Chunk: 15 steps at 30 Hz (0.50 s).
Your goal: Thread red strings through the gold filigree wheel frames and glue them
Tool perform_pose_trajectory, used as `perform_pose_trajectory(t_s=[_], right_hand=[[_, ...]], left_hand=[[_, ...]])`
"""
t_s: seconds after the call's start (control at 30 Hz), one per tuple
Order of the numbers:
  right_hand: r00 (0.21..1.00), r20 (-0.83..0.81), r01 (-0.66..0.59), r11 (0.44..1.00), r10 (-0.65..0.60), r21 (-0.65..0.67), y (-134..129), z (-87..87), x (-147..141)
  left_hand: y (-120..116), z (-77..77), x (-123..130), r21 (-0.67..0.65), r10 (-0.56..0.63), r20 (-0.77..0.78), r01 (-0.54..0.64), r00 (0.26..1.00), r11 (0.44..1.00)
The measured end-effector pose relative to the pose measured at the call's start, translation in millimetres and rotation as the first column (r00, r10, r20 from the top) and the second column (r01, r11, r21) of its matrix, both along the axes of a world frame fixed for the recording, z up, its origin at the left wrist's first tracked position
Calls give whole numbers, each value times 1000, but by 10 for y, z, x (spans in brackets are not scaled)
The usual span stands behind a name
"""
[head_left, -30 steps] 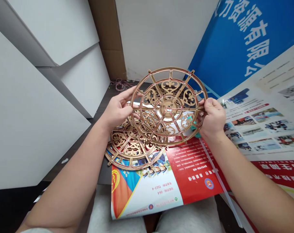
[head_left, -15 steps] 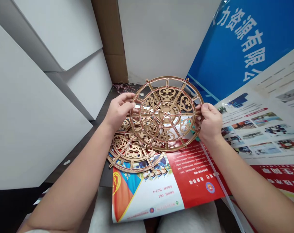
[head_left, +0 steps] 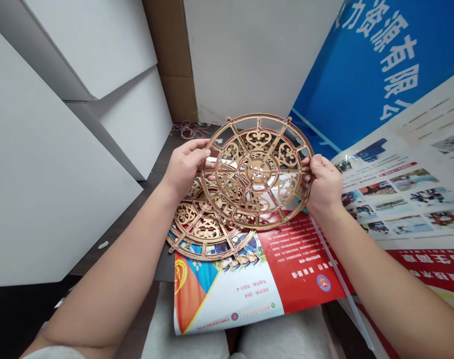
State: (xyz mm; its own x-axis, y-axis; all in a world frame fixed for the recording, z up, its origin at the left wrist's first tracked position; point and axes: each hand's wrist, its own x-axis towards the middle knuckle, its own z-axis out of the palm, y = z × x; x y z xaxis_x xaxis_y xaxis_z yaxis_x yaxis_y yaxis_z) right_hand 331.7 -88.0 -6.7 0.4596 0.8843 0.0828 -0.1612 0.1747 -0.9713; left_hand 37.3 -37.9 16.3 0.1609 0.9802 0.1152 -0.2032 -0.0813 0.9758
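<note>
A round, gold-coloured openwork frame [head_left: 259,169] with rings, spokes and scroll ornaments is held up, tilted toward me. Thin reddish wire runs along its ribs. On its left rim, my left hand [head_left: 187,162] is closed, thumb in front and fingers behind. My right hand [head_left: 324,179] grips the right rim in the same way. Below and to the left lie more gold frames [head_left: 208,244] of the same kind, partly covered by the held one; how many there are is hard to make out.
Under the frames is a printed red and white sheet [head_left: 245,304], its near edge over my lap. Red wire [head_left: 189,130] lies tangled at the back. White boxes [head_left: 129,119] stand at left, and a printed blue and white poster [head_left: 384,149] at right. A clear strip [head_left: 342,291] hangs at right.
The camera view has shifted slightly. Both hands keep hold of the gold frame, which stays almost in the same place and tilt.
</note>
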Motion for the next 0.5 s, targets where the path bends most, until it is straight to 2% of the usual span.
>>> perform_pose_trajectory(t_s=[0.13, 0.33, 0.5], right_hand=[[999, -41, 10, 1000, -11, -18, 22, -11, 13], [992, -90, 89, 996, -89, -7, 20, 50, 11], [984, -122, 128, 992, -127, -5, -10, 129, -38]], left_hand=[[11, -31, 33, -35, -40, 51, 42, 998, 999], [-35, -70, 139, -106, -91, 172, 111, 981, 988], [-93, -81, 200, -138, -121, 157, 143, 980, 980]])
